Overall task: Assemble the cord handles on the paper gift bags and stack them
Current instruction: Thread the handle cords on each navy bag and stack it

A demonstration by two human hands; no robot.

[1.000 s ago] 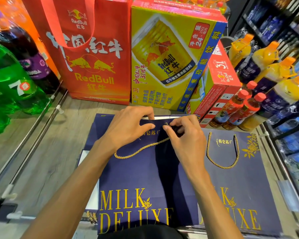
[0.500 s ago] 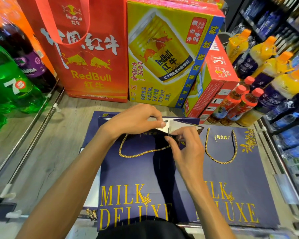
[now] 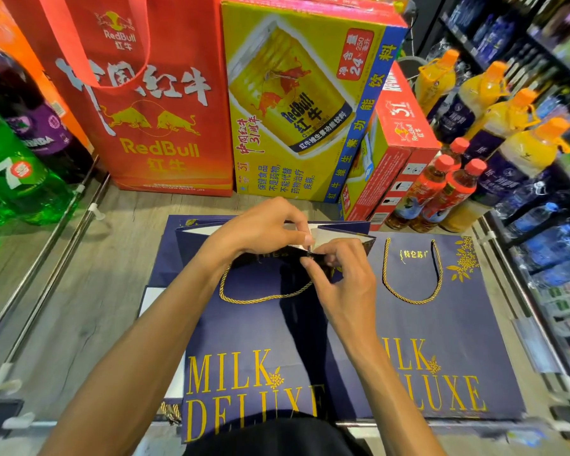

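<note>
A navy "MILK DELUXE" paper gift bag lies flat on the wooden shelf, its mouth spread open at the far edge. My left hand pinches the cord's metal tip at the bag's top rim. My right hand pinches the front panel's rim just below it. A gold cord hangs in a loop from the front panel. To the right lies a second navy bag with its gold cord handle in place.
A red RedBull bag and yellow RedBull cartons stand behind the bags. Green and purple soda bottles are at the left, orange-capped bottles at the right. More navy bags and white sheets lie under the left bag.
The bag's mouth has been pulled open, showing its white inside. Both hands shifted up to the rim, and the gold cord now hangs as a deeper loop.
</note>
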